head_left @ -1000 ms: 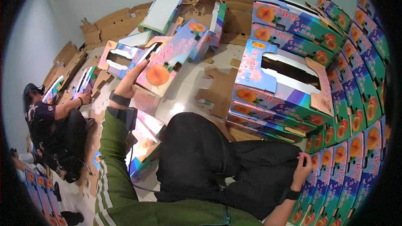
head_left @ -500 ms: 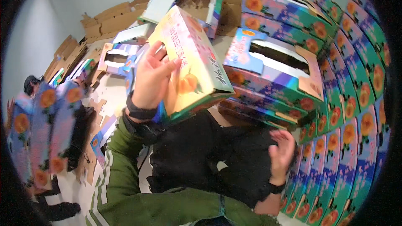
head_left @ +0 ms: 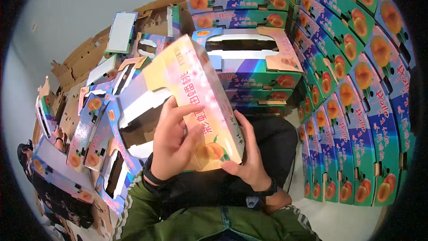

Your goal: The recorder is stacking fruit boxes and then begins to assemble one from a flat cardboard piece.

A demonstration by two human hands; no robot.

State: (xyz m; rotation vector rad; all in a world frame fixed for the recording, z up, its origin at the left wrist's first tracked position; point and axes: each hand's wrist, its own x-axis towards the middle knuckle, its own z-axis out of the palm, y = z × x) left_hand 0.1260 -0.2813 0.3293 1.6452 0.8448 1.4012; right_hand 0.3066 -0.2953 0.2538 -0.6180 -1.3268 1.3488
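Note:
A fruit carton [head_left: 196, 69] with a yellow and pink end panel and a printed peach is tilted over my lap. My right hand [head_left: 249, 163] grips its right edge, thumb on the panel and fingers along the side. Against the panel's left part, beside a curved cut-out, my left hand [head_left: 174, 145] is closed on the carton with bent fingers; some fingertips are hidden. The carton's top looks open, its dark inside partly showing to the left of my left hand.
Stacked cartons [head_left: 249, 78] stand just ahead, with more behind them. A tall wall of cartons [head_left: 352, 107] rises on the right. Several open cartons [head_left: 91, 129] and brown cardboard sheets [head_left: 76, 73] lie to the left. Another person [head_left: 62, 196] works at the far left.
My right hand has come from beside my lap onto the carton. The carton has moved lower and nearer, still with my left hand on it. My view has swung right.

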